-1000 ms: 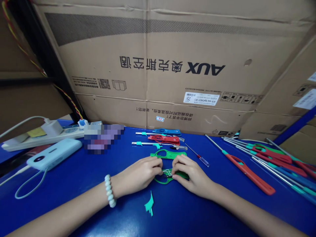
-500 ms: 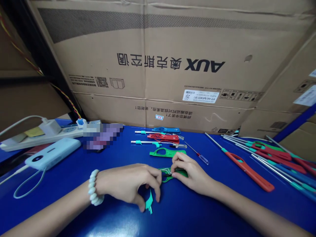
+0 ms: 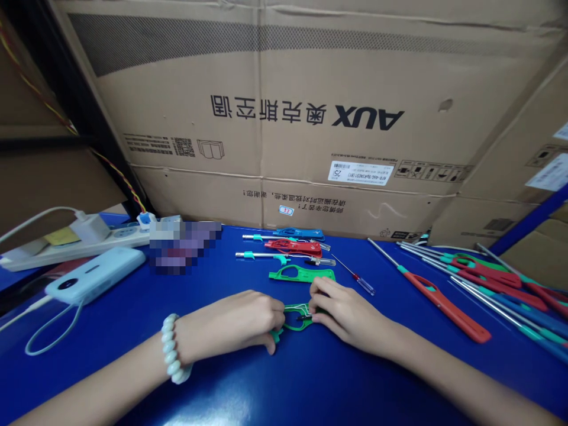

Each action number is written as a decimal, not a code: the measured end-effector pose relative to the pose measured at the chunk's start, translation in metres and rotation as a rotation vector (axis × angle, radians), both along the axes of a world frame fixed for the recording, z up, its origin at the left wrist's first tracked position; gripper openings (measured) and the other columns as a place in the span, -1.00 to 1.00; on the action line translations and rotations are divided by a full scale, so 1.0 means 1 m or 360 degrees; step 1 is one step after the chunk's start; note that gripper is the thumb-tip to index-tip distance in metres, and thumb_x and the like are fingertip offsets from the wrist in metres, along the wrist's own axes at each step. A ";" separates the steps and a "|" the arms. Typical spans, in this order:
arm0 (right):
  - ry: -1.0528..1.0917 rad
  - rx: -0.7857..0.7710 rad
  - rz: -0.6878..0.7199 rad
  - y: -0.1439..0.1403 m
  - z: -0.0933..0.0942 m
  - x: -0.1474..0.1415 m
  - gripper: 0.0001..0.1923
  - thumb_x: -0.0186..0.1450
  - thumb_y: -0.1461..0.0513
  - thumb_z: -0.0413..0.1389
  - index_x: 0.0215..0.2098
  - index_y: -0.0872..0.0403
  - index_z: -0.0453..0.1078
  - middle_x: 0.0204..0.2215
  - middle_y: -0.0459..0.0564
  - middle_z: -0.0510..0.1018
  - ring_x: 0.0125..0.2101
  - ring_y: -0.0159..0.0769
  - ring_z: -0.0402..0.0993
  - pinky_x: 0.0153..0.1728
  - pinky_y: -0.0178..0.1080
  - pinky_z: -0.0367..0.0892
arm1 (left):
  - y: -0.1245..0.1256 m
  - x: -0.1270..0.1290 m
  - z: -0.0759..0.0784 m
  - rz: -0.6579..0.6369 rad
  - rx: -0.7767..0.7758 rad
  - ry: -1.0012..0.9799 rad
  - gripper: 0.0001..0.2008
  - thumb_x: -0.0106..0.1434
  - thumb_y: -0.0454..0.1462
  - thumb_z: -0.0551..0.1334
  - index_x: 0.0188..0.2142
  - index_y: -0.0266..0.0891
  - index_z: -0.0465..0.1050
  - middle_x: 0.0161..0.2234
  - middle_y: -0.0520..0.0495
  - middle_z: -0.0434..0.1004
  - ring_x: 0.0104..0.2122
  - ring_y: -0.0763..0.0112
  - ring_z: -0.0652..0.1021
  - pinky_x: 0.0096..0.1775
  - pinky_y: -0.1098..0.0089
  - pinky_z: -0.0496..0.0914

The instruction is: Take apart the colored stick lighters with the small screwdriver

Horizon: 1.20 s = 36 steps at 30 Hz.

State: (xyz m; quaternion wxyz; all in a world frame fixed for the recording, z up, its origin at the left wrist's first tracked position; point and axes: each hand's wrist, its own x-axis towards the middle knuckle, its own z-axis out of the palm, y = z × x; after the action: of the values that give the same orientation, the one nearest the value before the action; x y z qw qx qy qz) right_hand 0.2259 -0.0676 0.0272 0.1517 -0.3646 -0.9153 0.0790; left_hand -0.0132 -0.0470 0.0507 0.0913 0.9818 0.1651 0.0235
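1. Hands at table centre, both on the green plastic handle shell with wire spring [image 3: 296,315], lying flat on the glossy blue tabletop [image 3: 133,313].
2. Left hand [image 3: 235,328], white bead bracelet [image 3: 172,349] on wrist: fingers curled shut, pinching a small teal plastic trigger piece [image 3: 276,335] at shell's left end.
3. Right hand [image 3: 346,313]: fingertips closed on shell's right end, pressing it down.
4. Just behind: second green handle half [image 3: 302,274], then red [image 3: 293,247] and blue [image 3: 299,233] handle units with metal rods.
5. Right side: red long-rod tools [image 3: 444,307], small clear-handled screwdriver [image 3: 355,277].
6. Left side: white power bank [image 3: 95,275], white power strip [image 3: 75,242].
7. Behind: brown cardboard box, AUX print upside down [image 3: 284,112].
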 end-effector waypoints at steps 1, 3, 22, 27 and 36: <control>-0.0010 0.0012 -0.0004 -0.001 0.000 -0.001 -0.90 0.32 0.32 0.02 -0.33 0.09 0.36 -0.29 0.00 0.34 -0.28 -0.26 0.32 -0.31 -0.24 0.32 | -0.001 0.000 0.000 -0.0005 0.0009 0.0020 -0.86 0.19 -0.26 0.32 -0.41 -0.26 0.41 -0.41 0.03 0.49 -0.41 0.38 0.52 -0.40 0.44 0.29; 0.0013 0.0004 -0.0025 -0.001 -0.001 -0.001 -0.89 0.31 0.34 0.01 -0.33 0.09 0.36 -0.29 0.01 0.34 -0.28 -0.26 0.32 -0.31 -0.24 0.32 | -0.002 0.000 0.000 -0.0018 0.0020 0.0041 -0.90 0.21 -0.31 0.30 -0.39 -0.26 0.40 -0.39 0.03 0.49 -0.40 0.38 0.52 -0.39 0.44 0.30; 0.0474 -0.0231 -0.0222 -0.001 -0.013 -0.004 -0.87 0.23 0.40 0.12 -0.39 0.05 0.38 -0.32 -0.08 0.36 -0.27 -0.32 0.34 -0.24 -0.25 0.28 | 0.006 0.012 -0.019 0.0133 0.0313 -0.0283 -0.79 0.41 -0.33 0.01 -0.23 -0.30 0.41 -0.29 -0.07 0.41 -0.31 0.39 0.44 -0.18 0.36 0.37; 0.0527 -0.0297 -0.0241 -0.001 -0.013 -0.005 -0.85 0.22 0.42 0.13 -0.40 0.05 0.38 -0.32 -0.09 0.35 -0.27 -0.33 0.34 -0.23 -0.26 0.28 | 0.008 0.013 -0.024 0.0150 0.0256 -0.0383 -0.79 0.41 -0.32 0.00 -0.21 -0.30 0.40 -0.26 -0.08 0.39 -0.30 0.40 0.43 -0.11 0.32 0.37; 0.0550 -0.0314 -0.0258 0.001 -0.014 -0.004 -0.87 0.24 0.39 0.13 -0.40 0.06 0.39 -0.33 -0.09 0.36 -0.27 -0.34 0.35 -0.24 -0.27 0.28 | 0.011 0.012 -0.026 0.0126 0.0160 -0.0460 -0.77 0.41 -0.32 0.00 -0.21 -0.28 0.43 -0.27 -0.08 0.40 -0.31 0.41 0.42 -0.11 0.33 0.36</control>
State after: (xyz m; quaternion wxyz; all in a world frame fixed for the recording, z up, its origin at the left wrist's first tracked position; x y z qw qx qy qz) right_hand 0.2215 -0.0669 0.0131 0.2758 -0.4310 -0.8312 0.2171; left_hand -0.0017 -0.0361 0.0250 0.0638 0.9643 0.1873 0.1762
